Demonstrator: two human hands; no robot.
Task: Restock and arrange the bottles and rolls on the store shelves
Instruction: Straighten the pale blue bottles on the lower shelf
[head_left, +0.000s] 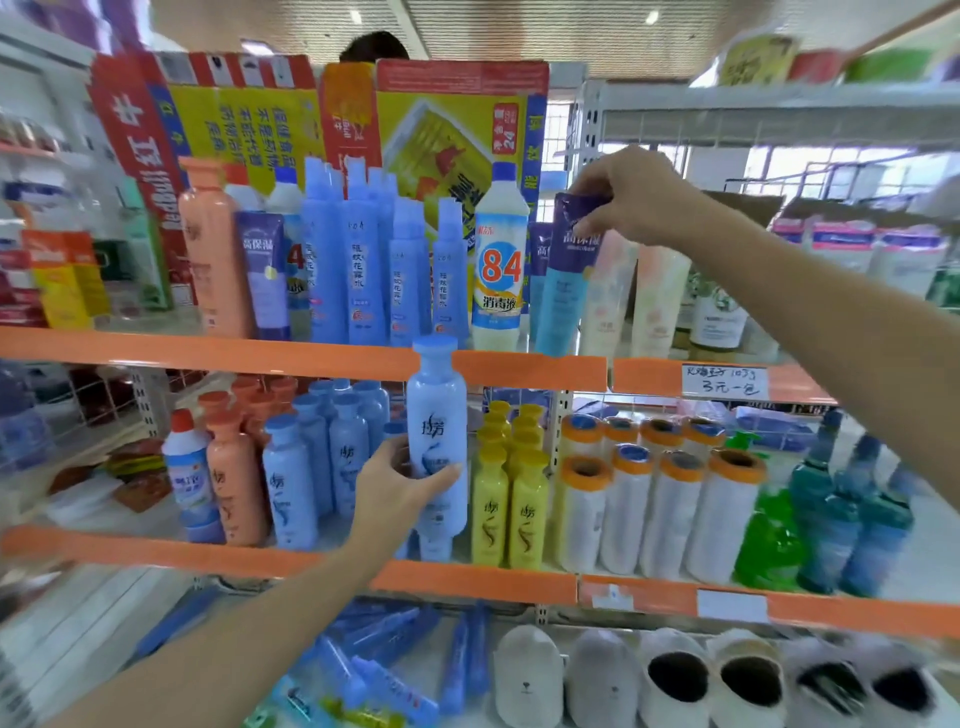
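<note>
My left hand (402, 486) grips a pale blue bottle (437, 421) upright in front of the middle shelf, its cap overlapping the upper orange shelf edge (260, 353). More pale blue bottles (291, 483), orange bottles (236, 483) and yellow bottles (506, 506) stand on that shelf. My right hand (631, 195) pinches the top of a purple and light-blue tube (563, 280) standing on the upper shelf beside a white "84" bottle (500, 260). White rolls with orange ends (660, 499) stand to the right on the middle shelf.
Tall blue bottles (363, 260) and a peach bottle (210, 249) fill the upper shelf before big cardboard boxes (457, 119). Green and teal bottles (831, 514) stand far right. Slippers (675, 675) and blue packs (384, 660) lie on the bottom shelf. A person's head (374, 48) shows behind the boxes.
</note>
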